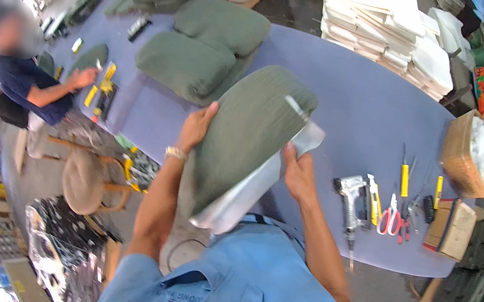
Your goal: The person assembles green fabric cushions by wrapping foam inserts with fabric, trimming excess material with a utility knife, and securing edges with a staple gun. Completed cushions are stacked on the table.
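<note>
A dark green fabric-covered cushion [252, 130] is tilted up in front of me, over the near edge of the blue-covered table. Along its lower right side runs a strip of white sheet [240, 199], with a loose flap standing off the upper right corner. My left hand [197, 125] grips the cushion's left edge, fingers closed and partly hidden behind it. At the right edge my right hand [298, 170] pinches the white sheet, thumb on top. Several similar green cushions [197, 56] lie stacked on the table just beyond.
On the right lie a grey power screwdriver [349, 199], yellow cutter [374, 200], red-handled scissors [390, 221] and yellow-handled screwdriver [404, 180]. A cardboard box [463, 154] of white stuffing stands behind. White pieces [369, 18] are stacked beyond the table. A co-worker [31, 81] is at left.
</note>
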{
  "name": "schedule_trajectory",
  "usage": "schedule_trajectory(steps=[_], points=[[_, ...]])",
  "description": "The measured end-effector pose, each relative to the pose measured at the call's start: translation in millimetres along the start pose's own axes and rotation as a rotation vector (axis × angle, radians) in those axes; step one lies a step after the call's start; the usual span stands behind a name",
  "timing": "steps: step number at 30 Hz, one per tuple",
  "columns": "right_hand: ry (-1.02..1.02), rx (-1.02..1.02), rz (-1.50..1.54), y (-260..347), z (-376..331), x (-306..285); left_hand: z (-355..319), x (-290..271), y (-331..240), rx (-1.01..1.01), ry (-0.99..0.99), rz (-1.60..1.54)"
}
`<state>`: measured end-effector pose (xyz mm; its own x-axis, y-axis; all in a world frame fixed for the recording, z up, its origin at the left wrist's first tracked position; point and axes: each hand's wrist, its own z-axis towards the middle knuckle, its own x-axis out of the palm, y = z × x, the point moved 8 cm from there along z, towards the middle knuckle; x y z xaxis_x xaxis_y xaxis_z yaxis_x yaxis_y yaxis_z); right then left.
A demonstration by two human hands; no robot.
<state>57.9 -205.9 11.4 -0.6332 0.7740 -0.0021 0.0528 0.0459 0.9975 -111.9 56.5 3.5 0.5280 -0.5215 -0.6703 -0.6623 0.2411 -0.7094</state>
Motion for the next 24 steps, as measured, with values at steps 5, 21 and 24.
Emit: schedule_trajectory(steps=[5,21,24], points=[[-0.171,0.509,-0.096,-27,14,-63,3,52,1,0.09,0.229,-0.079],[-0.097,0.578,0.143,-164,-32,-131,-220,131,120,-0.497,-0.083,-0.986],[0.234,0.556,-0.457,-123,-34,-120,-188,124,102,-0.447,-0.213,-1.161]])
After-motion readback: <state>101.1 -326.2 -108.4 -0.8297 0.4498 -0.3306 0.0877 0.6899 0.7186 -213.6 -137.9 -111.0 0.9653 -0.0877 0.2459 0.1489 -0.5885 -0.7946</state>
